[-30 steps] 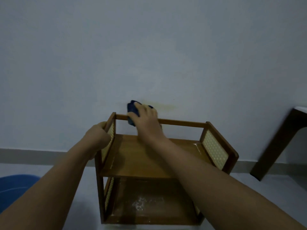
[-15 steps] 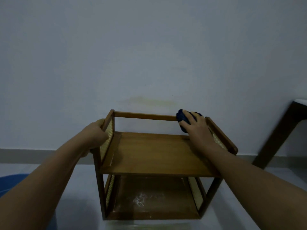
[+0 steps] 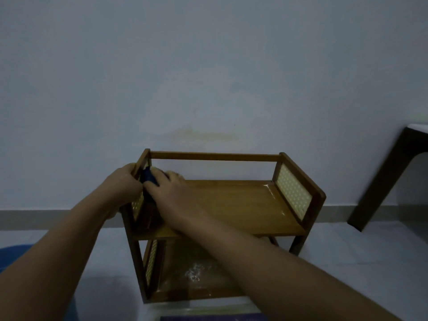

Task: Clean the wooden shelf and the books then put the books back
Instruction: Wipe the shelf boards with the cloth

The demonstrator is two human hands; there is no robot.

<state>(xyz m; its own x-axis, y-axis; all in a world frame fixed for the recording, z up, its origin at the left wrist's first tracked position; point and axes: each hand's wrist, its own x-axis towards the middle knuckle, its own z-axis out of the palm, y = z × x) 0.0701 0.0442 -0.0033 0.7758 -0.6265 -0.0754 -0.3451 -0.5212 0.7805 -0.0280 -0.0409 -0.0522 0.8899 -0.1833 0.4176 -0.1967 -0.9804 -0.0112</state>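
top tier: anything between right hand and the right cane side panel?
Head view: nothing. Only bare wooden shelf board between right hand and right cane side panel.

Pale wall with yellowish stain, dark table leg at right, blue tub at left

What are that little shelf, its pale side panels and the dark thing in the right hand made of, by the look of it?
The shelf looks like brown wood with a glossy finish: grain lines and shiny reflections show. The side panel seems woven cane or a patterned mesh, pale with a regular dotted weave. The cloth under the right hand looks like soft dark blue fabric, bunched up.
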